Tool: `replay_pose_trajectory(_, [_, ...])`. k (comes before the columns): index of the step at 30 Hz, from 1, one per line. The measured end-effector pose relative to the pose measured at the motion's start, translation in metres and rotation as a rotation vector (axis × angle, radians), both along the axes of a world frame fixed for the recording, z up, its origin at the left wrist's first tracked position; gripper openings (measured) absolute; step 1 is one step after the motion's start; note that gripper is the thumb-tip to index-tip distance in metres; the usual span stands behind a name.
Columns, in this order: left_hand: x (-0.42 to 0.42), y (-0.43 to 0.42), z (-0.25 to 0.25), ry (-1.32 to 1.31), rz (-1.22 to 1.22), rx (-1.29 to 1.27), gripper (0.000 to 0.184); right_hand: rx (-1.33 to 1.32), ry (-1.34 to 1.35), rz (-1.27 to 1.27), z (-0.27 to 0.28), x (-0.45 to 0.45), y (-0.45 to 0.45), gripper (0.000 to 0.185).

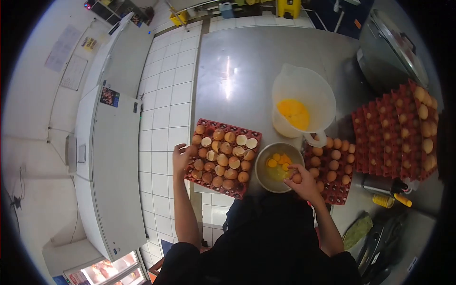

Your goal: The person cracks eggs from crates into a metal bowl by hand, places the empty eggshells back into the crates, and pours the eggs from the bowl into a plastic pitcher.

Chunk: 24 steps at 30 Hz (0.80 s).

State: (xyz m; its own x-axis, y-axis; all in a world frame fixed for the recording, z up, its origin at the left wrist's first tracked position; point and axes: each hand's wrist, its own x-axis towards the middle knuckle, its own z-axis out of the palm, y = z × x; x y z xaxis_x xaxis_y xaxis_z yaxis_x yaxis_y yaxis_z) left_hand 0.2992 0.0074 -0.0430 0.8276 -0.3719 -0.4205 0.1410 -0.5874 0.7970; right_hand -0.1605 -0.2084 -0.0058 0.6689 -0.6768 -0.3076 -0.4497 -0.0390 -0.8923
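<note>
My left hand (182, 158) is at the left edge of a red tray (218, 125) filled with cracked eggshells; its fingertips touch or hover by a shell there. At the right rim of a steel bowl (260, 179), my right hand (304, 183) has its fingers around a brown egg (297, 178). Several yolks (277, 160) lie in clear egg white in the bowl. Right of the bowl, a second red tray (338, 195) holds whole brown eggs. Behind the bowl stands a translucent jug (308, 85) with yellow-orange egg in it.
Stacked red egg trays (384, 137) stand on the right of the steel table (256, 52), with a large lidded pot (389, 52) behind. A yellow-handled tool (403, 200) and a green cloth (357, 232) lie at the lower right. White tiled floor (164, 102) runs along the left.
</note>
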Motion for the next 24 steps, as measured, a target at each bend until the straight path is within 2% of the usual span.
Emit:
replay_pose_trajectory(2, [-0.003,0.014,0.015,0.031,-0.041,-0.178,0.054,-0.014,0.03,-0.034,-0.007,-0.009,0.004,0.056])
replay_pose_trajectory(4, [-0.031,-0.004,0.047,0.113,-0.119,-0.198,0.057,-0.197,0.011,-0.051,-0.022,-0.015,0.005,0.061])
replay_pose_trajectory(6, [-0.025,-0.006,-0.001,0.032,-0.282,-0.205,0.056,-0.122,0.031,-0.066,-0.028,-0.02,0.005,0.062])
replay_pose_trajectory(8, [-0.03,-0.02,-0.015,-0.184,-0.346,-0.025,0.052,-0.052,0.046,-0.073,-0.028,-0.013,0.006,0.063])
replay_pose_trajectory(11, [-0.037,-0.031,-0.004,-0.323,-0.385,0.086,0.052,-0.036,0.054,-0.103,-0.022,-0.013,0.006,0.061])
replay_pose_trajectory(14, [-0.038,-0.029,0.0,-0.379,-0.399,-0.008,0.054,-0.008,0.064,-0.123,-0.018,-0.011,0.006,0.06])
replay_pose_trajectory(16, [-0.037,-0.027,-0.001,-0.235,-0.318,-0.109,0.047,-0.155,0.068,-0.07,-0.022,-0.017,0.008,0.057])
replay_pose_trajectory(18, [-0.069,-0.043,0.052,-0.03,-0.238,-0.338,0.045,-0.092,0.097,-0.063,-0.005,-0.016,0.006,0.054])
replay_pose_trajectory(20, [-0.094,-0.056,0.061,0.094,-0.313,-0.367,0.044,-0.024,0.106,-0.029,0.0,-0.016,0.004,0.05])
replay_pose_trajectory(21, [-0.105,-0.06,0.062,0.191,-0.364,-0.38,0.044,-0.142,0.086,0.026,-0.007,-0.015,0.004,0.051])
replay_pose_trajectory(22, [-0.121,-0.069,0.06,0.361,-0.364,-0.423,0.041,-0.256,0.059,0.087,-0.007,-0.01,0.005,0.052])
replay_pose_trajectory(24, [-0.162,-0.089,0.05,0.774,-0.336,-0.546,0.04,-0.207,0.036,0.085,0.009,0.002,0.0,0.055])
